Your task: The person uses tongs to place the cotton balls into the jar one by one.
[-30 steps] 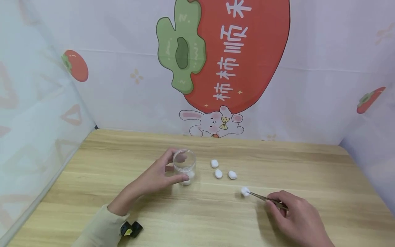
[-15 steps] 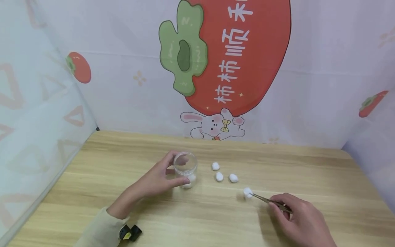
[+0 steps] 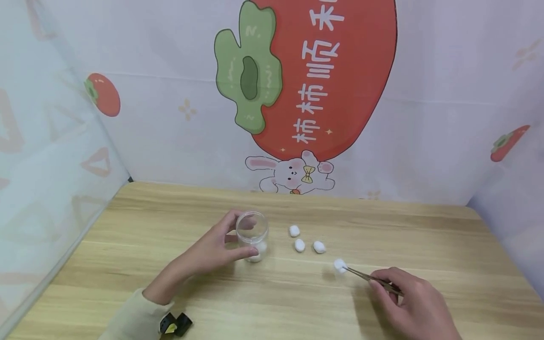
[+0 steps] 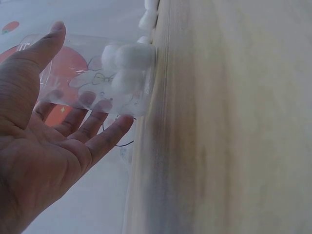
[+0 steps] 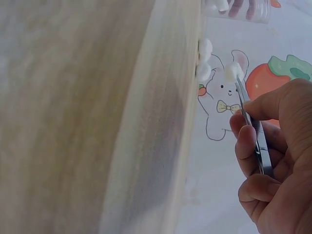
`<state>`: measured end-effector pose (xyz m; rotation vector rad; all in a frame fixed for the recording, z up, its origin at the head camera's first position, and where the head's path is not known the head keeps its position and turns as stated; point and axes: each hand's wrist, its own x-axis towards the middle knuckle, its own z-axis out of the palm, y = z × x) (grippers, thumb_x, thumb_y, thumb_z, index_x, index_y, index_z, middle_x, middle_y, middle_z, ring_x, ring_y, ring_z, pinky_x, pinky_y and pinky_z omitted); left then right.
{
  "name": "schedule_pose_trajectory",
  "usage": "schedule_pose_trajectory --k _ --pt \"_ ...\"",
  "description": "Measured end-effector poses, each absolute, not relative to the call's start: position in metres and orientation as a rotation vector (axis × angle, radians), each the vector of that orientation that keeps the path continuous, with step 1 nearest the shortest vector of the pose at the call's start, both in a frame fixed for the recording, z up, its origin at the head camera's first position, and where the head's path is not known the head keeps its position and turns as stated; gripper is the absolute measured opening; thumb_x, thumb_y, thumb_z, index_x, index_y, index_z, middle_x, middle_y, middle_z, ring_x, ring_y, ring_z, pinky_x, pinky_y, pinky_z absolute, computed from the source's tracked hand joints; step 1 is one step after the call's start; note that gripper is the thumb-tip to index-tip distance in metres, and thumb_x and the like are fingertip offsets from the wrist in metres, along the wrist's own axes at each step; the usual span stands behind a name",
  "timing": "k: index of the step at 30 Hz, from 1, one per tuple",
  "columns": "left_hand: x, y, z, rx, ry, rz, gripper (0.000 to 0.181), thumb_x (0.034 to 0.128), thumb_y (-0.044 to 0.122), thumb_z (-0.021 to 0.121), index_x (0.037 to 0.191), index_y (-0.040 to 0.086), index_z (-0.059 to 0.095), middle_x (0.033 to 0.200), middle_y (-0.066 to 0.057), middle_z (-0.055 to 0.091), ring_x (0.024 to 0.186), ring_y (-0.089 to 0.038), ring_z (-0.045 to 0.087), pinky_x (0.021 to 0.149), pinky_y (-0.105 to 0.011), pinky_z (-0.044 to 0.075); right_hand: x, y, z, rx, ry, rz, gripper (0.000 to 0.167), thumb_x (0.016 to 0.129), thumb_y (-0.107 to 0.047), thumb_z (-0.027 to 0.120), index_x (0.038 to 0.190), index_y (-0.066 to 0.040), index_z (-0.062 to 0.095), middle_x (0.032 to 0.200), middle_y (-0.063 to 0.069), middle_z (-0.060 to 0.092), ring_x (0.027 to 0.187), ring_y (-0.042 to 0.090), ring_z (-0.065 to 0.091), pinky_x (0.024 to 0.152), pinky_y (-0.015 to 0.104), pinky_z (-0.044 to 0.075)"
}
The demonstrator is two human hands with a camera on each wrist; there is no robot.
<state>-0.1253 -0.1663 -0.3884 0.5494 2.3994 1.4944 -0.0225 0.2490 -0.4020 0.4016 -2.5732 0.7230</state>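
Observation:
My left hand is curled round a clear plastic jar that stands upright on the table, its mouth uncovered. Several white cotton balls lie in the bottom of the jar. Between thumb and fingers, my right hand pinches a pair of metal tweezers. A cotton ball is caught in the tweezer tips, raised off the tabletop. Between the jar and the tweezers, three loose cotton balls rest on the wood: one at the back, one in front of it and one to the right.
The wood-grain table runs back to a white printed cloth with a persimmon and rabbit picture. Similar cloth hangs at both sides. A small black object sits by the left sleeve.
The view shifts slightly. Both hands keep their hold on the jar and the tweezers, and the gripped cotton ball stays nearly in place above the table.

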Motion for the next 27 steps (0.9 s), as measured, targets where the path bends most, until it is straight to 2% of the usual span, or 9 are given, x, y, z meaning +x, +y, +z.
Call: schedule_pose_trajectory --k 7,14,19,27 --pt "-0.1277 -0.1661 -0.3861 0.556 2.386 1.523 0.068 0.0874 0.034 0.089 0.141 0.032 0.048 0.148 0.002 0.058 0.14 -0.025 0.06 0.111 -0.042 0.058 -0.0254 0.2496 -0.3994 0.413 -2.59 0.759 0.026 0.082 -0.005 0.086 0.092 -0.026 0.076 0.073 -0.026 0.05 0.064 -0.01 0.042 0.054 0.01 0.028" --pt "-0.13 -0.1614 -0.391 0.592 2.362 1.53 0.067 0.0878 0.035 0.088 0.141 0.032 0.048 0.148 0.004 0.057 0.142 -0.021 0.057 0.114 -0.039 0.057 -0.0225 0.2521 -0.4011 0.419 -2.574 0.795 0.038 0.076 0.003 0.087 0.093 -0.029 0.075 0.073 -0.026 0.052 0.064 -0.01 0.043 0.053 0.009 0.03" --pt "-0.1291 -0.1617 -0.3914 0.571 2.354 1.538 0.065 0.0871 0.035 0.089 0.139 0.031 0.049 0.147 0.004 0.057 0.142 -0.021 0.057 0.114 -0.04 0.056 -0.0224 0.2504 -0.4009 0.438 -2.572 0.807 0.039 0.076 0.003 0.087 0.094 -0.03 0.074 0.074 -0.027 0.053 0.065 -0.011 0.045 0.055 0.009 0.03" --pt "-0.1264 -0.164 -0.3906 0.529 2.356 1.54 0.066 0.0864 0.034 0.09 0.138 0.029 0.049 0.148 0.001 0.057 0.141 -0.025 0.059 0.113 -0.043 0.057 -0.0247 0.2476 -0.398 0.445 -2.579 0.788 0.028 0.081 -0.005 0.088 0.092 -0.027 0.076 0.074 -0.026 0.052 0.065 -0.009 0.045 0.056 0.008 0.031"
